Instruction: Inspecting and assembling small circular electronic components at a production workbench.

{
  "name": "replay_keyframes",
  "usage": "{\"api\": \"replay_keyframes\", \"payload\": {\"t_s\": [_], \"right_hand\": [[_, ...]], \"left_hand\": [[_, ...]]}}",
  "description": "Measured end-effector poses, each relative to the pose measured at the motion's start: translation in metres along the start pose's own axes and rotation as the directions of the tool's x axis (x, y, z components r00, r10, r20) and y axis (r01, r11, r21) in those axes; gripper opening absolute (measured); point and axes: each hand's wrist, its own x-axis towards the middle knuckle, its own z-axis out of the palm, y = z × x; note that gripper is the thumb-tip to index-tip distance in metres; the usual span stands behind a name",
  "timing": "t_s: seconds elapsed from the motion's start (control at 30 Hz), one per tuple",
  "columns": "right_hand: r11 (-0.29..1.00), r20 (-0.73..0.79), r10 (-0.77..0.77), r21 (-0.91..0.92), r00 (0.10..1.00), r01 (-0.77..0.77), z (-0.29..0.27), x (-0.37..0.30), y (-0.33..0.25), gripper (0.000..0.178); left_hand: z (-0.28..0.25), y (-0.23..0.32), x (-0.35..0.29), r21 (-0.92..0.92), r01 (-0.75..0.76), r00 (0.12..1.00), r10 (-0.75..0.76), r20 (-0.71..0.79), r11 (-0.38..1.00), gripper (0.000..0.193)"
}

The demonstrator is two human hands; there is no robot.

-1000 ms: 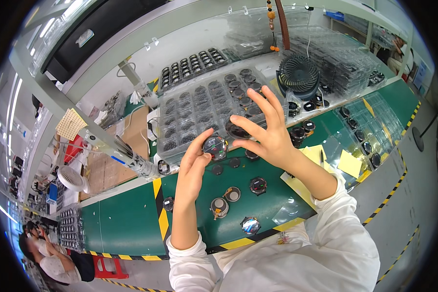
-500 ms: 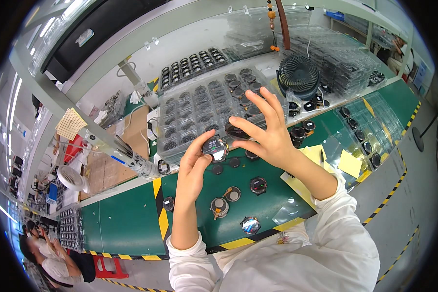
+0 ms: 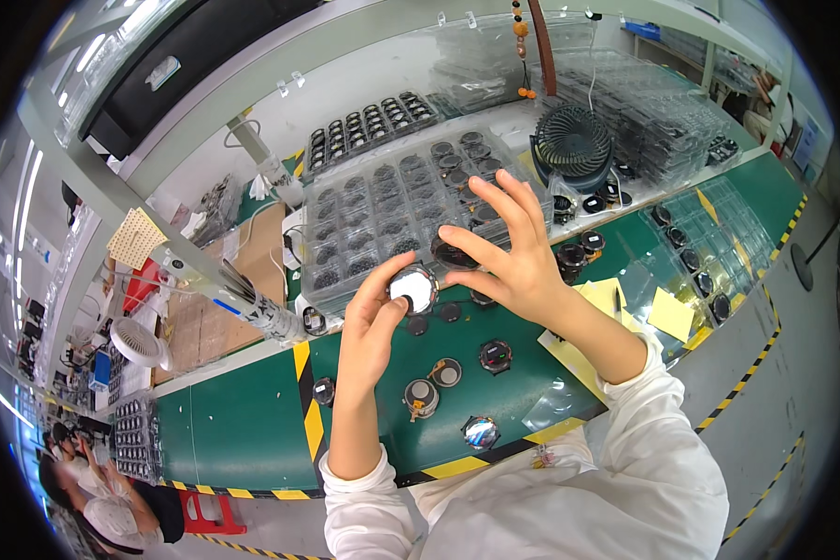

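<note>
My left hand [image 3: 371, 322] is raised above the green bench and pinches a small round silver part [image 3: 413, 287] between thumb and fingers. My right hand [image 3: 511, 254] is beside it, fingers spread, with thumb and forefinger on a dark round disc [image 3: 454, 254] just right of the silver part. Below the hands several round parts lie on the green mat [image 3: 243, 420], among them a dark one [image 3: 496, 356], two grey ones [image 3: 445, 372] [image 3: 421, 397] and a shiny one [image 3: 481, 432]. Behind the hands a clear blister tray [image 3: 383, 210] holds rows of dark round parts.
A small black fan [image 3: 572, 142] stands behind the tray. Stacks of clear trays [image 3: 653, 112] fill the back right. Yellow sticky notes [image 3: 672, 313] and another clear tray [image 3: 709, 243] lie at right. A white fan [image 3: 138, 342] sits at left. Another person [image 3: 103, 499] is at lower left.
Both hands stay almost in place; the silver part in my left hand has turned slightly and catches more light. Nothing else has moved.
</note>
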Motion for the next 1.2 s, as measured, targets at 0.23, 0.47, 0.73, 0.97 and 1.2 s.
{"api": "replay_keyframes", "payload": {"t_s": [0.23, 0.47, 0.73, 0.97, 1.2], "right_hand": [[1.000, 0.005, 0.001, 0.000, 1.000, -0.001, -0.001, 0.001, 0.001, 0.056], [1.000, 0.006, 0.001, 0.002, 1.000, -0.001, -0.006, 0.002, -0.001, 0.055], [1.000, -0.014, 0.004, 0.004, 1.000, -0.004, -0.017, 0.002, 0.003, 0.056], [0.999, -0.122, -0.023, 0.029, 0.992, 0.027, -0.029, 0.012, 0.005, 0.055], [0.999, -0.153, -0.032, 0.030, 0.988, 0.037, -0.039, 0.009, 0.006, 0.055]], "left_hand": [[0.001, -0.006, 0.003, 0.004, 0.027, 0.999, -0.026, -0.043, 1.000, 0.044], [0.007, -0.006, 0.000, -0.022, -0.068, 0.996, 0.067, -0.065, 0.997, 0.055], [0.014, -0.002, -0.009, 0.496, -0.031, 1.000, 0.026, 0.017, 0.868, 0.062], [0.048, -0.034, -0.029, 0.686, -0.185, 0.962, -0.012, 0.272, 0.704, 0.057], [0.058, -0.041, -0.077, 0.724, -0.069, 0.943, -0.192, 0.273, 0.686, 0.057]]}}
